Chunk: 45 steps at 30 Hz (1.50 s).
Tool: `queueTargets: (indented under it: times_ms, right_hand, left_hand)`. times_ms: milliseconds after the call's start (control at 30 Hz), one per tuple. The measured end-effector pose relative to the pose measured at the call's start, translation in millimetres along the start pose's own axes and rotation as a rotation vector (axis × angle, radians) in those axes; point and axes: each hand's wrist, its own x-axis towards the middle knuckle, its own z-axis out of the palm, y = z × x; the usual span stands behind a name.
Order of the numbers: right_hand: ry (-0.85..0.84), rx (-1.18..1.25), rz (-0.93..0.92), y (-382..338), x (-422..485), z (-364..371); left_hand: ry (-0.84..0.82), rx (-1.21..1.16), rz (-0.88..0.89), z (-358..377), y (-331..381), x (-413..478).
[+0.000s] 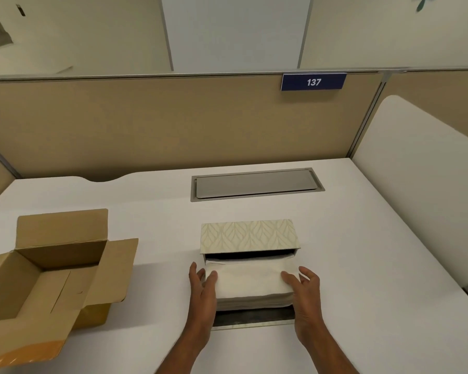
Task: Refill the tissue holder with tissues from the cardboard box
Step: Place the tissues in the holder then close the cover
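A stack of white tissues [250, 283] lies partly inside the tissue holder [249, 234], a leaf-patterned cover with a dark tray base [251, 317] sticking out toward me. My left hand [203, 287] grips the stack's left side, thumb on top. On the stack's right side my right hand [303, 292] grips it the same way. The far end of the stack sits under the cover's open front. The open cardboard box [46, 268] stands at the left of the table, its visible inside empty.
A grey metal cable hatch [257, 183] is set flush into the white table [362, 252] behind the holder. Beige partition walls enclose the desk at the back and sides, with a blue sign reading 137 [313, 82]. A white panel [416, 171] borders the right edge.
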Motion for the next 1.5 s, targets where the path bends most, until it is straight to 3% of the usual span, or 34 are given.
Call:
queueTargets:
  times_ms: [233, 867, 1233, 1333, 1500]
  right_hand:
    - [0.006, -0.013, 0.018, -5.7, 3.9, 4.8]
    - [0.025, -0.219, -0.142, -7.6, -7.6, 5.0]
    - [0.127, -0.378, -0.585, -52.2, -7.6, 26.4]
    - [0.052, -0.508, -0.717, -64.4, -0.9, 40.4]
    - [-0.145, -0.923, -0.680, -70.7, 21.7, 46.3]
  left_hand:
    - [0.006, -0.005, -0.013, 2.6, -0.2, 2.1]
    - [-0.001, -0.018, 0.009, 0.0, 3.4, 3.9]
    - [0.198, 0.132, 0.268, -0.4, 37.1, 15.3]
    - [0.112, 0.302, 0.363, 1.2, 46.4, 23.8]
    - [-0.014, 0.704, 0.512, -0.2, 54.4, 43.9]
